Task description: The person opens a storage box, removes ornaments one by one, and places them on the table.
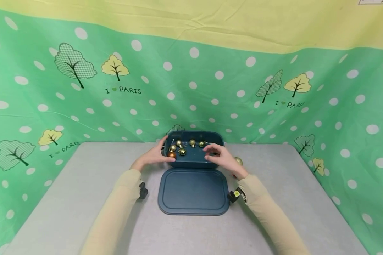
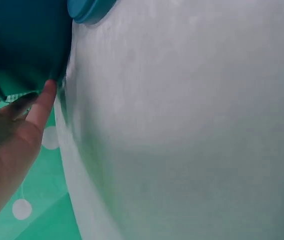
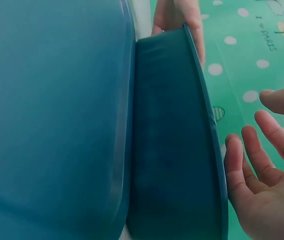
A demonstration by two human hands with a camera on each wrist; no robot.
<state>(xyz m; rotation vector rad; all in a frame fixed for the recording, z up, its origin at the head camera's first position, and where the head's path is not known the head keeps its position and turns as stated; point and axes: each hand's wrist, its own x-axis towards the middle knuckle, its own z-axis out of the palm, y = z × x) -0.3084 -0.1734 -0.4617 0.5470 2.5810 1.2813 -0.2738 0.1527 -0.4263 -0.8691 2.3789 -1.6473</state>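
Note:
A dark blue rectangular box (image 1: pixel 191 164) stands near the back edge of the table, its top uncovered. Several small gold baubles (image 1: pixel 192 143) and an orange bauble (image 1: pixel 172 154) lie inside, mostly toward its left and back. My left hand (image 1: pixel 151 156) grips the box's left end, thumb at the front corner and fingers toward the back; the left wrist view shows that thumb (image 2: pixel 45 102) against the box wall. Over the right end, my right hand (image 1: pixel 223 157) hovers with loosely bent fingers. In the right wrist view those fingers (image 3: pixel 254 155) hold nothing beside the rim.
The box's blue lid (image 1: pixel 194 191) lies flat on the grey table (image 1: pixel 198 233) directly in front of it. Another gold bauble (image 1: pixel 238 160) sits right of the box, partly behind my right hand. A green dotted cloth (image 1: pixel 191 88) hangs behind and at both sides.

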